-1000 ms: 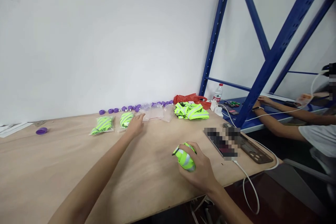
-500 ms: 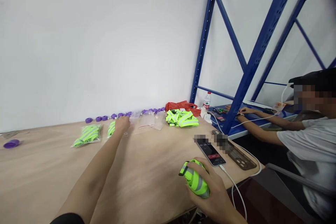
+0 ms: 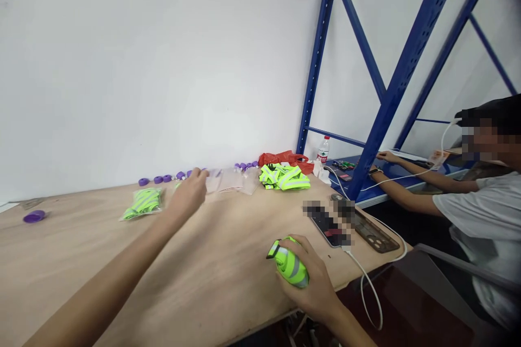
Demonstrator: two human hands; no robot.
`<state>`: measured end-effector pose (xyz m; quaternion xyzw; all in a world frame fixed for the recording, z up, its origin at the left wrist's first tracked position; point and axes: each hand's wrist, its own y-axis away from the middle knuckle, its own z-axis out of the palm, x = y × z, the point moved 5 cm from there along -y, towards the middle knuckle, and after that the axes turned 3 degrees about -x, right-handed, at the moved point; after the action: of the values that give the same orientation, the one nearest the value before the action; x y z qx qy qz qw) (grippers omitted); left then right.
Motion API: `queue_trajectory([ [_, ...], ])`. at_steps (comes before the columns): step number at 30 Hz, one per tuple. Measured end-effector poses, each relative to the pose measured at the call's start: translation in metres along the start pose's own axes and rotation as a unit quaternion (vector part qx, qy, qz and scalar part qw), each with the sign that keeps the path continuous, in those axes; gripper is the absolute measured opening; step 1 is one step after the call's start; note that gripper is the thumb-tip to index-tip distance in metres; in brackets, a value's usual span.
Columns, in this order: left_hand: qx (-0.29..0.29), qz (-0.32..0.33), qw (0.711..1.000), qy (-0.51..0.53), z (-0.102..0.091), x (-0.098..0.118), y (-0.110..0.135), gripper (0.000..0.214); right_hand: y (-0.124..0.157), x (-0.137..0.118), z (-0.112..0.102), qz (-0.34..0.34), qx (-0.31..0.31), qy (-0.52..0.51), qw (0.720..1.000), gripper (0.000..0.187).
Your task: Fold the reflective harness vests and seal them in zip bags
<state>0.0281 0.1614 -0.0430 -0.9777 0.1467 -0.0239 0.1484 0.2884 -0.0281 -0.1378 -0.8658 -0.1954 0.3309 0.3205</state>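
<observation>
My right hand (image 3: 315, 287) is closed round a rolled neon-yellow reflective vest (image 3: 290, 265), resting on the wooden table (image 3: 228, 260) near its front edge. My left hand (image 3: 188, 195) reaches to the back of the table, its fingers curled and pinching the edge of a clear plastic bag (image 3: 214, 180) from a small stack of bags (image 3: 238, 180). A bagged vest (image 3: 142, 202) lies just left of that hand. A loose pile of unfolded vests (image 3: 285, 176) sits further right.
Purple caps (image 3: 160, 179) line the wall, one more (image 3: 33, 217) lies far left. A red bag (image 3: 285, 158), a water bottle (image 3: 323, 149), a phone (image 3: 329, 225) with a white cable (image 3: 370, 293) and a blue rack post (image 3: 391, 92) stand right. A co-worker (image 3: 480, 211) sits there.
My left hand has lifted off the bagged vests and closed on a clear bag. The camera swung right then slightly back. My right hand keeps the rolled vest.
</observation>
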Motion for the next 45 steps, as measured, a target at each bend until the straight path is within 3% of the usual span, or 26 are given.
queue_trajectory([
  [3, -0.058, 0.053, 0.997, -0.014, 0.018, 0.044, 0.046, 0.038, -0.008, -0.008, 0.017, -0.007, -0.003, -0.028, 1.000, 0.049],
  [6, -0.112, 0.127, 0.986, 0.007, 0.035, 0.085, 0.085, 0.042, -0.016, -0.022, 0.033, -0.048, -0.046, -0.068, 0.995, 0.051],
  [10, -0.156, 0.175, 0.971, 0.052, 0.045, 0.111, 0.112, 0.045, -0.021, -0.026, 0.040, -0.071, -0.085, -0.083, 0.990, 0.053],
  [16, -0.140, 0.215, 0.958, 0.130, 0.041, 0.116, 0.126, 0.052, -0.017, -0.009, 0.035, -0.046, -0.133, -0.057, 0.988, 0.056],
  [27, -0.097, 0.173, 0.968, 0.152, 0.038, 0.106, 0.139, 0.043, -0.011, -0.007, 0.054, 0.016, -0.158, 0.038, 0.987, 0.049],
  [31, -0.019, 0.170, 0.947, 0.272, 0.036, 0.101, 0.149, 0.029, -0.012, -0.009, 0.058, 0.015, -0.101, 0.057, 0.993, 0.045],
  [33, 0.027, 0.099, 0.905, 0.413, 0.041, 0.089, 0.158, 0.020, -0.011, -0.009, 0.055, 0.007, -0.045, 0.045, 0.998, 0.046],
  [35, 0.022, -0.011, 0.825, 0.565, 0.058, 0.076, 0.167, 0.029, -0.009, -0.012, 0.053, -0.011, -0.006, 0.031, 0.999, 0.048],
  [38, -0.078, -0.126, 0.640, 0.754, 0.093, 0.077, 0.180, 0.051, -0.006, -0.022, 0.055, -0.047, 0.005, 0.007, 0.999, 0.051],
  [41, -0.146, -0.153, 0.436, 0.875, 0.108, 0.092, 0.182, 0.064, -0.005, -0.033, 0.062, -0.067, -0.010, -0.019, 0.998, 0.054],
  [43, -0.150, -0.165, 0.332, 0.917, 0.108, 0.099, 0.176, 0.060, -0.004, -0.039, 0.067, -0.086, -0.019, -0.032, 0.996, 0.054],
  [45, -0.135, -0.189, 0.260, 0.937, 0.106, 0.101, 0.170, 0.054, -0.003, -0.045, 0.070, -0.116, -0.033, -0.052, 0.991, 0.055],
])
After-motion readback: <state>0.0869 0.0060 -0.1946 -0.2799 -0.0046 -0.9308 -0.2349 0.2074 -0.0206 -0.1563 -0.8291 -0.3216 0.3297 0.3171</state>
